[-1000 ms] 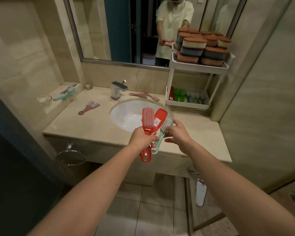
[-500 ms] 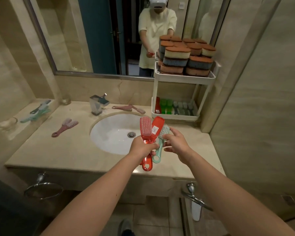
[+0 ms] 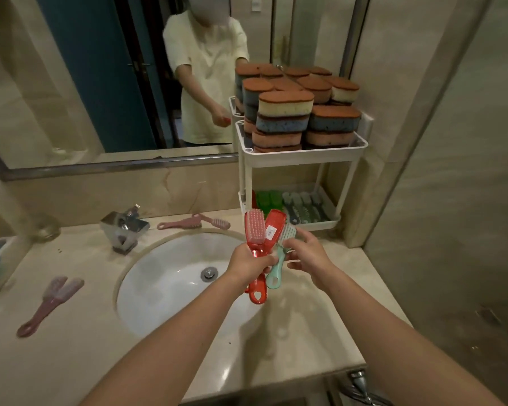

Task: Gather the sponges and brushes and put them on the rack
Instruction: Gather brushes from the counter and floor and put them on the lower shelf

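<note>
Right of centre on the desk [image 3: 320, 317], the rack [image 3: 302, 159] holds stacked sponges [image 3: 285, 118] above and brushes [image 3: 301, 206] below. At centre, the left hand [image 3: 251, 263] grips two red brushes [image 3: 253, 230] in curled fingers. The right hand [image 3: 305, 254] pinches the teal brush [image 3: 274, 276] beside them. It is best drawn free by the neck, then laid in the lower tray. The white label [image 3: 271, 231] is unreadable.

Beige marble walls [image 3: 467, 142] and counter [image 3: 71, 347]; white basin [image 3: 165, 288] beside chrome tap [image 3: 123, 230]; wide mirror [image 3: 71, 83] above
</note>
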Demonstrator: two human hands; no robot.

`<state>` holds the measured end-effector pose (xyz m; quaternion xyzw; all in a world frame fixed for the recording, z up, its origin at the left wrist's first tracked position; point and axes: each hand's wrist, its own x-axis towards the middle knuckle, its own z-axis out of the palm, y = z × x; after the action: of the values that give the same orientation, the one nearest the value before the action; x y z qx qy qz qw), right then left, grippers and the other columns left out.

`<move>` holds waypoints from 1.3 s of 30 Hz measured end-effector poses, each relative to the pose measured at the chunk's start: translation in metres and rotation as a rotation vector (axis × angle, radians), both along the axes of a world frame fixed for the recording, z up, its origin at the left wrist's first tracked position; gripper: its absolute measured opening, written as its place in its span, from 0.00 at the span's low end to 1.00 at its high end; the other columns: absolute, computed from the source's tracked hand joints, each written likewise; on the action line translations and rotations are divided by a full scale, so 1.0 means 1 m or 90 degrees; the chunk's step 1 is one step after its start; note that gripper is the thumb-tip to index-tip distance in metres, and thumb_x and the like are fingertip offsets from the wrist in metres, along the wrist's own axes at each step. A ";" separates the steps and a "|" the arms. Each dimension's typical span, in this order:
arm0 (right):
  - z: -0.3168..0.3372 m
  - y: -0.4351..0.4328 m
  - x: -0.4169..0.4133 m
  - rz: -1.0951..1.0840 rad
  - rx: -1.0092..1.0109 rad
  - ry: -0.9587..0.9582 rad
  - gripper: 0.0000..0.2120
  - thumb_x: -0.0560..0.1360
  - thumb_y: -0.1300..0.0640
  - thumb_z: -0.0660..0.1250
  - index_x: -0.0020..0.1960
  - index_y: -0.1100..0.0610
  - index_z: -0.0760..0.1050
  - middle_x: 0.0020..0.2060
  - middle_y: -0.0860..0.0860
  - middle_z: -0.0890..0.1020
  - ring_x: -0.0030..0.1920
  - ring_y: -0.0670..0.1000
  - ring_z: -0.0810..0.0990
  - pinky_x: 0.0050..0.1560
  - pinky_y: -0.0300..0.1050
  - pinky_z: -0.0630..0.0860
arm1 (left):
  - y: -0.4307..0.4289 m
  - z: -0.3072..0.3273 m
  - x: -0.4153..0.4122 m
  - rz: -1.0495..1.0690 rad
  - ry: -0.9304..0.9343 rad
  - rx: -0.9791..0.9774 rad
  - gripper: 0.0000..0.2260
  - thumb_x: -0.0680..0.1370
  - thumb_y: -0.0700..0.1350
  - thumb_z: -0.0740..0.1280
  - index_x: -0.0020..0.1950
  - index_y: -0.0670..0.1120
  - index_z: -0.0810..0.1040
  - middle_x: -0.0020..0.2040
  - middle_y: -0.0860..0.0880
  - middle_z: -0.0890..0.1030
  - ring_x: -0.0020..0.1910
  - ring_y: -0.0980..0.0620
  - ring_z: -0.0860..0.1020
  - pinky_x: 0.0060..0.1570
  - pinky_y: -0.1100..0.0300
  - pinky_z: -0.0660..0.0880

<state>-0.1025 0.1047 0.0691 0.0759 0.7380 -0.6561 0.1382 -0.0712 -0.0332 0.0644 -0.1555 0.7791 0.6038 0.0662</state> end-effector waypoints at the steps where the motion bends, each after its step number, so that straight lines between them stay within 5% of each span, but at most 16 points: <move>1: -0.003 0.001 -0.004 -0.006 0.003 -0.005 0.14 0.77 0.60 0.65 0.61 0.49 0.72 0.45 0.50 0.83 0.42 0.51 0.82 0.44 0.47 0.79 | 0.001 -0.003 -0.008 -0.003 0.001 0.003 0.10 0.72 0.45 0.75 0.45 0.55 0.75 0.39 0.55 0.81 0.34 0.58 0.80 0.24 0.72 0.70; 7: -0.010 0.021 -0.035 -0.036 0.022 -0.026 0.07 0.78 0.56 0.64 0.55 0.53 0.77 0.41 0.52 0.82 0.36 0.48 0.79 0.35 0.41 0.75 | 0.018 -0.015 -0.049 -0.042 0.007 0.026 0.12 0.73 0.44 0.74 0.54 0.50 0.77 0.43 0.53 0.81 0.41 0.55 0.81 0.35 0.66 0.74; 14: 0.003 0.056 -0.098 -0.080 0.031 -0.072 0.12 0.80 0.50 0.62 0.47 0.59 0.76 0.25 0.49 0.79 0.20 0.45 0.71 0.20 0.36 0.61 | 0.038 -0.006 -0.097 -0.122 -0.015 0.010 0.10 0.73 0.39 0.73 0.50 0.51 0.77 0.43 0.52 0.82 0.38 0.57 0.80 0.32 0.69 0.75; 17: 0.009 0.063 -0.121 -0.058 0.044 -0.076 0.11 0.80 0.51 0.63 0.51 0.60 0.74 0.31 0.54 0.83 0.22 0.48 0.77 0.19 0.37 0.66 | 0.038 -0.005 -0.118 -0.112 -0.031 0.007 0.08 0.73 0.36 0.73 0.46 0.48 0.79 0.35 0.51 0.83 0.29 0.57 0.79 0.30 0.66 0.77; 20: 0.013 0.063 -0.144 -0.146 0.002 0.005 0.10 0.79 0.55 0.62 0.56 0.61 0.70 0.39 0.58 0.82 0.24 0.50 0.80 0.22 0.39 0.74 | 0.039 -0.008 -0.138 -0.017 -0.008 0.011 0.08 0.73 0.35 0.72 0.43 0.47 0.78 0.36 0.47 0.82 0.29 0.51 0.78 0.40 0.55 0.79; 24: 0.013 0.060 -0.171 -0.162 -0.036 0.105 0.15 0.77 0.57 0.66 0.60 0.53 0.66 0.48 0.56 0.82 0.37 0.53 0.85 0.38 0.46 0.83 | 0.039 -0.012 -0.161 0.023 -0.014 0.024 0.05 0.74 0.38 0.72 0.48 0.44 0.78 0.40 0.46 0.82 0.33 0.51 0.79 0.46 0.53 0.79; 28: 0.000 0.053 -0.190 -0.113 0.119 0.213 0.15 0.70 0.55 0.74 0.51 0.46 0.71 0.48 0.48 0.81 0.51 0.52 0.81 0.54 0.48 0.78 | 0.035 -0.015 -0.179 0.057 -0.024 0.015 0.07 0.75 0.40 0.71 0.47 0.49 0.75 0.40 0.48 0.81 0.34 0.52 0.80 0.39 0.59 0.78; 33: -0.035 0.052 -0.207 0.058 0.371 0.347 0.10 0.73 0.56 0.70 0.50 0.49 0.72 0.44 0.45 0.79 0.47 0.52 0.81 0.45 0.44 0.76 | 0.031 -0.021 -0.190 0.047 -0.046 -0.010 0.07 0.76 0.44 0.71 0.51 0.48 0.76 0.40 0.49 0.81 0.35 0.52 0.80 0.39 0.59 0.77; 39: -0.065 0.049 -0.220 0.196 0.630 0.279 0.13 0.77 0.55 0.65 0.61 0.51 0.71 0.51 0.53 0.82 0.50 0.56 0.81 0.42 0.44 0.74 | 0.027 -0.034 -0.193 0.058 -0.043 0.008 0.13 0.76 0.44 0.70 0.59 0.44 0.75 0.40 0.48 0.79 0.35 0.52 0.78 0.34 0.64 0.75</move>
<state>-0.3230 0.1541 0.0036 -0.1149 0.9719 -0.2041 0.0234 -0.2641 -0.0061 0.0307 -0.2106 0.7645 0.6056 0.0658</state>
